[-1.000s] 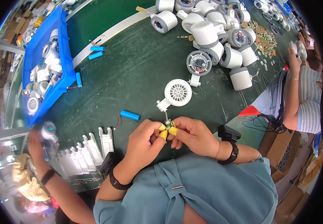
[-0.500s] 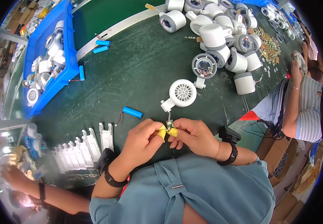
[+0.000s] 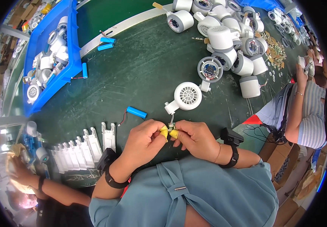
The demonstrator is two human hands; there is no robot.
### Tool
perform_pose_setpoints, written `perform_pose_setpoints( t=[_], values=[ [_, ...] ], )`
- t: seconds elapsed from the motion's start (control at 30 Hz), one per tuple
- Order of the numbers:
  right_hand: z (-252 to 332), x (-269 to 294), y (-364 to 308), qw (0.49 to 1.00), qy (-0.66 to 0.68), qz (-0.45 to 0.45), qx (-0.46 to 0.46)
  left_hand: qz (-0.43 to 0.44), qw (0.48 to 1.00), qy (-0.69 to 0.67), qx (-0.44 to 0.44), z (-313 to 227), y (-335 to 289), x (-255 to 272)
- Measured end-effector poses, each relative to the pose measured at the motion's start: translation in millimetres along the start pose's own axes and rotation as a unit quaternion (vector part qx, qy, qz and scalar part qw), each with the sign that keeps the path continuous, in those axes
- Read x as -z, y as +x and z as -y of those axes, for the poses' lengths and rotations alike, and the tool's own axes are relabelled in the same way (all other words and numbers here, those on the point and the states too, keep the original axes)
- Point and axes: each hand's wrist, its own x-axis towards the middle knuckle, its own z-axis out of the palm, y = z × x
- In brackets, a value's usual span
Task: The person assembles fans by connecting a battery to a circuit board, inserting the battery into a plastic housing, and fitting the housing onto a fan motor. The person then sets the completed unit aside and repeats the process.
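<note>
Both hands, left [image 3: 143, 140] and right [image 3: 194, 137], are closed, yellow-capped fingertips [image 3: 165, 132] pinching a small part [image 3: 171, 126] wired to the white fan [image 3: 187, 96].

A dark green table [image 3: 133, 75] fills the view; at ten o'clock a blue bin [image 3: 69, 45] holds white fan parts, with loose blue cylindrical cells [image 3: 106, 43] lying beside it on the mat; at one o'clock stands a heap of white round fan housings [image 3: 227, 41]. At eight o'clock a row of flat white plastic brackets [image 3: 84, 147] lies side by side; at three o'clock a co-worker in a striped shirt [image 3: 307, 113] sits at the table's edge.
</note>
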Motion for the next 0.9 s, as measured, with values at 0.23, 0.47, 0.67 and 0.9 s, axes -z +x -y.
perform_pose_setpoints(
  t=[0.23, 0.47, 0.67, 0.9],
  values=[
    [-1, -2, 2, 0.999, -0.042, 0.009, 0.034, 0.064, 0.997, 0.044, 0.011, -2, 7, 13],
    [-8, -14, 4, 0.979, -0.153, -0.07, 0.118, -0.064, 0.997, 0.0, 0.033, -7, -6, -10],
    [-13, -18, 8, 0.959, -0.202, -0.11, 0.167, -0.098, 0.994, -0.045, 0.031, -7, -10, -20],
    [-20, -20, 10, 0.955, -0.202, -0.123, 0.179, -0.11, 0.994, 0.011, -0.024, -6, -10, -24]
  ],
)
